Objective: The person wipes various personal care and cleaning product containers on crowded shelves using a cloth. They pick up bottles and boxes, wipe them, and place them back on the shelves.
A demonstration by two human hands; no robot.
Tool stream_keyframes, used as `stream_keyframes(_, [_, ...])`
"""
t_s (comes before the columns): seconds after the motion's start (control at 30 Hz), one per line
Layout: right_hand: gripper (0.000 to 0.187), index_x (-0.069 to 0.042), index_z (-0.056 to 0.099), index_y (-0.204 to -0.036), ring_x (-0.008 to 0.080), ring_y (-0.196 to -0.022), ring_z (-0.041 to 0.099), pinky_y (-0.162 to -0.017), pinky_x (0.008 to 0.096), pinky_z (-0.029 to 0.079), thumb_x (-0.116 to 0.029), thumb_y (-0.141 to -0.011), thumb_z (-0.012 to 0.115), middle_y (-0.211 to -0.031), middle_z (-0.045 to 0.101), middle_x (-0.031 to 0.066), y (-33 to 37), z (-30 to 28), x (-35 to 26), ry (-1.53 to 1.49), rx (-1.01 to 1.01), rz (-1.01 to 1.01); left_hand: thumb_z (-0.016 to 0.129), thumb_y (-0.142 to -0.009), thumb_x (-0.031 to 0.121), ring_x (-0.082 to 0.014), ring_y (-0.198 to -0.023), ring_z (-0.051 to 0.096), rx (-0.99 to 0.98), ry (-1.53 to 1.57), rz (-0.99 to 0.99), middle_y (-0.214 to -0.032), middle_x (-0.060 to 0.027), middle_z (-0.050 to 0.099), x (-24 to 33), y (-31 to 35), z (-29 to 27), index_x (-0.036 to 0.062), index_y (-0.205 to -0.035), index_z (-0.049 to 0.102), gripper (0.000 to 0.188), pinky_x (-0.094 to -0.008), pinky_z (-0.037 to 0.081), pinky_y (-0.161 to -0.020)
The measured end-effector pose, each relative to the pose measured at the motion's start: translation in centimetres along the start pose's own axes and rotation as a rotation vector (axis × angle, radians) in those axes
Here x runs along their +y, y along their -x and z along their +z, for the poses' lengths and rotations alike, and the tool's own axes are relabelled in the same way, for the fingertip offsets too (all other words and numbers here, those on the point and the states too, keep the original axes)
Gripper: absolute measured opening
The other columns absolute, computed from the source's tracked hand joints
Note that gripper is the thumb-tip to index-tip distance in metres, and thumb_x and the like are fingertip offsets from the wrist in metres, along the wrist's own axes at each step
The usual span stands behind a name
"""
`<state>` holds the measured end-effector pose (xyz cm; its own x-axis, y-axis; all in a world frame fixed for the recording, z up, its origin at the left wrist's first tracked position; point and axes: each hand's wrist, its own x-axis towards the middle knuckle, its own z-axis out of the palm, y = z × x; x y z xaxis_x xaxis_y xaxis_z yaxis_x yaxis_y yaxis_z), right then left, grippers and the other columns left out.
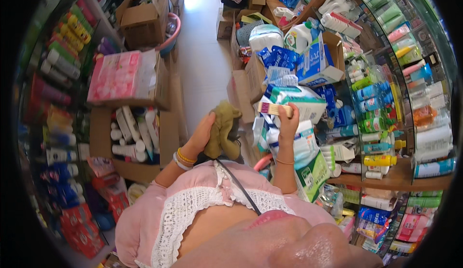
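Note:
My left hand (203,132) is closed on a crumpled olive-green cloth (223,126), which hangs in front of my waist. To the right, my right hand (288,121) grips a small narrow cream box (274,108) with a purple patch at its left end. The fingers hold it by its right end, over a pile of packages. Just beyond the box lies a white and teal pack (301,97). A green and white pack (312,175) rests beside my right forearm.
An open carton (166,138) of white bottles and tubes stands on the left, with a pink tissue pack (113,77) beyond it. Shelves of bottles (378,106) line the right side. A pale floor aisle (205,51) runs ahead between cartons.

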<state>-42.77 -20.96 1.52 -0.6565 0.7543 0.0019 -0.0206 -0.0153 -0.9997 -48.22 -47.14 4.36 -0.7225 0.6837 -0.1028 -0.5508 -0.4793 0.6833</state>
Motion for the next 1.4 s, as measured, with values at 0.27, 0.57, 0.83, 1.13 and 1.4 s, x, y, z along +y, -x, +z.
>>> stream_keyframes(0.27, [0.045, -0.012, 0.057, -0.112, 0.0265, -0.100, 0.059, -0.081, 0.0428, 0.052, -0.046, -0.084, 0.051, -0.111, 0.061, 0.0092, -16.8, 8.9, 5.4, -1.025, -0.081, 0.700, 0.035, -0.096, 0.044, -0.0185, -0.090, 0.058, 0.258, 0.218, 0.122, -0.106, -0.0065, 0.059, 8.6, -16.8, -9.3, 0.0056, -0.123, 0.050, 0.050, -0.0338, 0.048, -0.082])
stream_keyframes(0.57, [0.067, -0.010, 0.053, -0.121, 0.0277, -0.083, 0.061, -0.074, 0.0401, 0.054, -0.063, -0.080, 0.049, -0.108, 0.060, 0.0137, -38.2, 28.6, 0.8, -1.116, -0.695, 0.891, 0.035, -0.096, 0.042, -0.0188, -0.100, 0.057, 0.667, 0.093, 0.542, -0.110, -0.0032, 0.058, 20.0, -27.9, -21.0, 0.0103, -0.120, 0.053, 0.044, -0.0340, 0.045, -0.090])
stream_keyframes(0.83, [0.042, -0.005, 0.053, -0.118, 0.0238, -0.080, 0.061, -0.073, 0.0337, 0.056, -0.035, -0.088, 0.054, -0.108, 0.059, 0.0153, -52.3, 46.3, 1.9, -1.299, -0.610, 0.889, 0.034, -0.096, 0.043, -0.0204, -0.105, 0.054, 0.948, 0.147, 0.614, -0.116, -0.0036, 0.056, 29.4, -39.5, -32.9, 0.0121, -0.119, 0.053, 0.043, -0.0358, 0.043, -0.093])
stream_keyframes(1.13, [0.048, 0.000, 0.048, -0.120, 0.0267, -0.092, 0.051, -0.077, 0.0371, 0.053, -0.032, -0.087, 0.059, -0.104, 0.053, 0.0131, -68.0, 52.4, -2.7, -1.365, -0.528, 0.199, 0.037, -0.097, 0.039, -0.0178, -0.103, 0.054, 0.662, 0.020, 0.372, -0.113, -0.0047, 0.056, 44.8, -67.3, -35.8, 0.0068, -0.120, 0.052, 0.043, -0.0333, 0.043, -0.092])
stream_keyframes(1.4, [0.036, -0.009, 0.048, -0.127, 0.0222, -0.077, 0.059, -0.064, 0.0304, 0.054, -0.017, -0.092, 0.046, -0.102, 0.060, 0.0089, -83.6, 60.6, 4.4, -1.195, -0.214, 0.328, 0.040, -0.096, 0.040, -0.0174, -0.098, 0.056, 0.552, -0.020, 0.219, -0.109, -0.0051, 0.058, 51.3, -88.5, -38.7, 0.0054, -0.119, 0.052, 0.043, -0.0311, 0.045, -0.087])
